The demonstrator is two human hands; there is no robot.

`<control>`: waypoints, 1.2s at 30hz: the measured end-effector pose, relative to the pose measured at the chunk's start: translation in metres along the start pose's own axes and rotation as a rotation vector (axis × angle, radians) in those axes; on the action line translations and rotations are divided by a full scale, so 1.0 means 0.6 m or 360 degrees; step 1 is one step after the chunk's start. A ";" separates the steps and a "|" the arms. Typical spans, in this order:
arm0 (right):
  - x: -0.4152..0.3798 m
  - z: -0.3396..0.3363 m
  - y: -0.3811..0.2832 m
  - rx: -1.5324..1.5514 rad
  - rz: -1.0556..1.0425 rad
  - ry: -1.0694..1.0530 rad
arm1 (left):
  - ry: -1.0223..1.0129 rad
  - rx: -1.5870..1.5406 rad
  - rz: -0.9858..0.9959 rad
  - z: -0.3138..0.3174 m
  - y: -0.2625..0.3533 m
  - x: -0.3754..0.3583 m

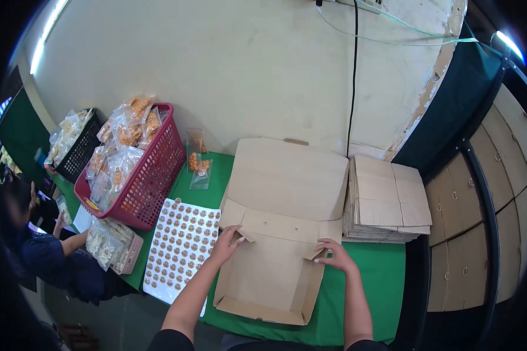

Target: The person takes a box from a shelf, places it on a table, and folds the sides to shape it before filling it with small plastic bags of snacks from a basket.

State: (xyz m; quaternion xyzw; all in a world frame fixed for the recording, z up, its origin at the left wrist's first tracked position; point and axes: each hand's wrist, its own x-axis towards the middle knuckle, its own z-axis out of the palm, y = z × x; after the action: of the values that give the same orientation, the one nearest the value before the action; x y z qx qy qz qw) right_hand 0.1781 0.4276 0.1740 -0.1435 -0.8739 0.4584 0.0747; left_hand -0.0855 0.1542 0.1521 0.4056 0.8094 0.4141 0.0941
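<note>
A brown cardboard box (266, 263) lies open on the green table, its lid (287, 181) raised toward the wall and its front wall upright. My left hand (225, 243) pinches a small corner flap at the box's left side. At the right side my right hand (334, 256) has its fingers closed on the other corner flap. Just left of the box is a white sheet of round stickers (180, 248). Flat folded cardboard boxes (386, 196) are stacked to the right.
A maroon basket (149, 175) full of snack packets stands at the left, with a black basket (76, 158) behind it. Loose orange packets (199, 167) lie near the wall. A co-worker (52, 257) handles packets at far left. Boxes (462, 263) are stacked at right.
</note>
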 end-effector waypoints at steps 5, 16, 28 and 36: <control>0.030 0.064 0.007 -0.0183 0.0283 0.0496 | 0.0076 0.0015 -0.0084 0.028 -0.003 0.008; 0.017 0.132 -0.026 -0.0626 0.0507 0.0552 | 0.0122 0.0130 -0.0153 0.045 -0.009 -0.045; -0.036 0.177 0.022 -0.0561 0.0537 0.0489 | -0.0013 0.0188 -0.0330 0.071 -0.027 -0.099; -0.009 0.169 0.030 -0.0747 0.0525 0.0289 | -0.0033 0.0176 -0.0306 0.095 -0.074 -0.060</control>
State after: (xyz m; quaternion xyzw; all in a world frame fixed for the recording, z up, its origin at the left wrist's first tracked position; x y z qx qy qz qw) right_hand 0.1598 0.3567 0.1015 -0.3373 -0.9106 0.2352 0.0419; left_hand -0.0598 0.1469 0.0758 0.3349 0.8652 0.3535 0.1193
